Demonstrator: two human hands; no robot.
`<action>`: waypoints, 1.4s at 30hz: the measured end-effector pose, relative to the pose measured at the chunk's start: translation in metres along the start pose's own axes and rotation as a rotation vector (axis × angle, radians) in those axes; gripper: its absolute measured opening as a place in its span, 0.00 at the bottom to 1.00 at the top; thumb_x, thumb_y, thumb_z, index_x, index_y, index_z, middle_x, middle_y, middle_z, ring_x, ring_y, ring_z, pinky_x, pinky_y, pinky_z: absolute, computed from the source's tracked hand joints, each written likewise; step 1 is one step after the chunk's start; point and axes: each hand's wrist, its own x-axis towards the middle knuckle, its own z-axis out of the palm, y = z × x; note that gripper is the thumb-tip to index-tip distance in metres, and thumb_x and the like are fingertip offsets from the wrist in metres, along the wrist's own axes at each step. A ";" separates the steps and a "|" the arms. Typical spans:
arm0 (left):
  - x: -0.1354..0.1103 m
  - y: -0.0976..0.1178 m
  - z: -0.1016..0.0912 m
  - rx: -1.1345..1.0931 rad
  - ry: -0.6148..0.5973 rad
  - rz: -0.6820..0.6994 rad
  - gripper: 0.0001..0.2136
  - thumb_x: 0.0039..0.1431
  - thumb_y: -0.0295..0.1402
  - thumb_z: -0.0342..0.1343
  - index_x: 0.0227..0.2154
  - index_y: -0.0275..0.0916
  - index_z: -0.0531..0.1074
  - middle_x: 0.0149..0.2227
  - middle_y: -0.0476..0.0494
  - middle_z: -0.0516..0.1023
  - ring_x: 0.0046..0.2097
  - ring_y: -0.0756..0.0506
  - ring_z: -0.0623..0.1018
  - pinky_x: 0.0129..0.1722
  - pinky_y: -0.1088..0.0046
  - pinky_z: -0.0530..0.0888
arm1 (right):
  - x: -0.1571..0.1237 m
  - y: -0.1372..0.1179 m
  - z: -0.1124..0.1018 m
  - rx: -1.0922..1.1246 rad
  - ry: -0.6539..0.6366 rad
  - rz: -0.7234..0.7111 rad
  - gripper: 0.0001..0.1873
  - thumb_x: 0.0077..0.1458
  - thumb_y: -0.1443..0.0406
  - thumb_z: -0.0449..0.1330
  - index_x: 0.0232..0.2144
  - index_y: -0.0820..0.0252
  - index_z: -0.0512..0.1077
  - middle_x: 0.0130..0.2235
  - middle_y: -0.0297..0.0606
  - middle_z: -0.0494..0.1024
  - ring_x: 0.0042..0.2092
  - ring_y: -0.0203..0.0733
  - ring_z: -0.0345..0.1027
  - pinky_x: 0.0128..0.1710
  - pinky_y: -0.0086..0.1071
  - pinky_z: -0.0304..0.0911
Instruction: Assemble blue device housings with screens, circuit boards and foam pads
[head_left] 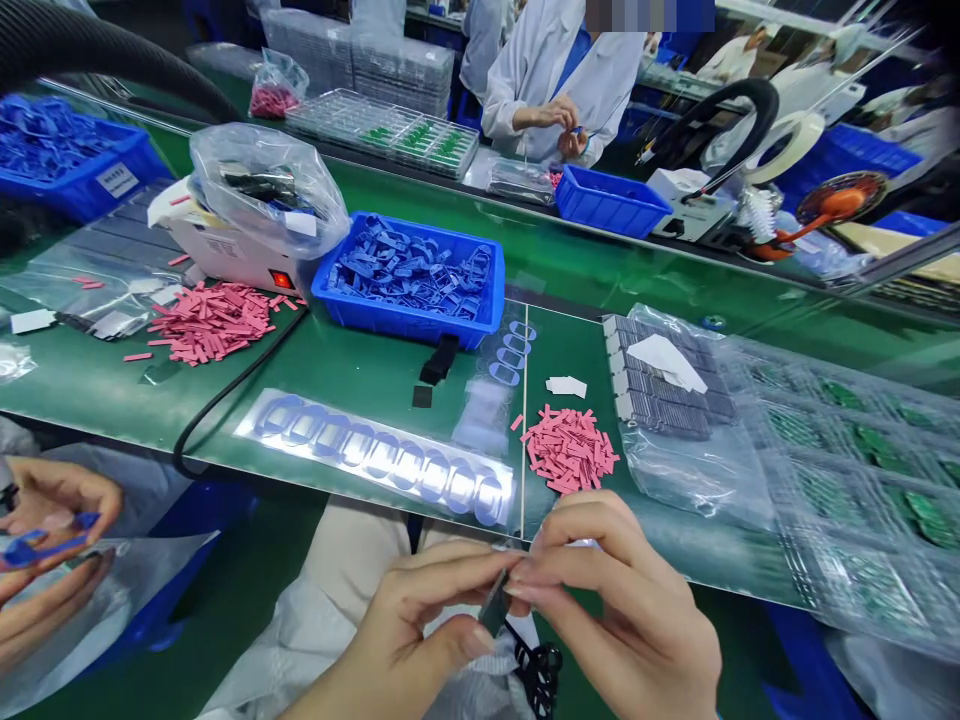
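Low in the view, above my lap, my left hand (427, 620) pinches a thin dark grey flat piece (495, 602) between thumb and fingers. The piece is tilted on edge, and its far side is hidden. My right hand (615, 600) is closed, its thumb and fingertips pressed together at the upper edge of that piece. What lies between those right fingertips is hidden. Just beyond the hands, a pile of pink strips (571, 450) lies on the green bench (390, 375). To its left is a clear sheet of oval film stickers (382, 455).
A blue bin of blue plastic parts (412, 275) stands mid-bench, beside a white machine (247, 255) topped with a bag. Another pink pile (214, 322) lies left. Grey parts (667, 375) and clear trays of green boards (862, 450) are right. Co-workers' hands (56, 510) show left and opposite.
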 end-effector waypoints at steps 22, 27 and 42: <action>-0.007 -0.020 0.008 0.201 0.040 0.065 0.14 0.57 0.40 0.57 0.47 0.57 0.75 0.42 0.48 0.83 0.43 0.45 0.81 0.44 0.76 0.75 | -0.022 0.011 0.003 0.090 0.022 0.153 0.06 0.56 0.69 0.59 0.28 0.56 0.73 0.33 0.36 0.74 0.37 0.39 0.69 0.35 0.34 0.67; -0.003 -0.030 0.005 0.178 -0.062 0.038 0.15 0.56 0.37 0.59 0.47 0.55 0.75 0.41 0.46 0.83 0.41 0.44 0.82 0.42 0.74 0.76 | -0.040 0.014 0.008 -0.005 0.065 0.158 0.07 0.58 0.68 0.57 0.28 0.57 0.71 0.34 0.38 0.75 0.38 0.39 0.70 0.37 0.33 0.68; 0.015 -0.052 0.026 -0.272 0.529 -0.332 0.16 0.39 0.43 0.69 0.33 0.42 0.81 0.35 0.42 0.85 0.38 0.42 0.83 0.42 0.70 0.79 | -0.094 0.081 -0.007 -0.651 0.260 0.430 0.07 0.59 0.62 0.56 0.29 0.57 0.68 0.34 0.39 0.74 0.36 0.43 0.68 0.34 0.35 0.62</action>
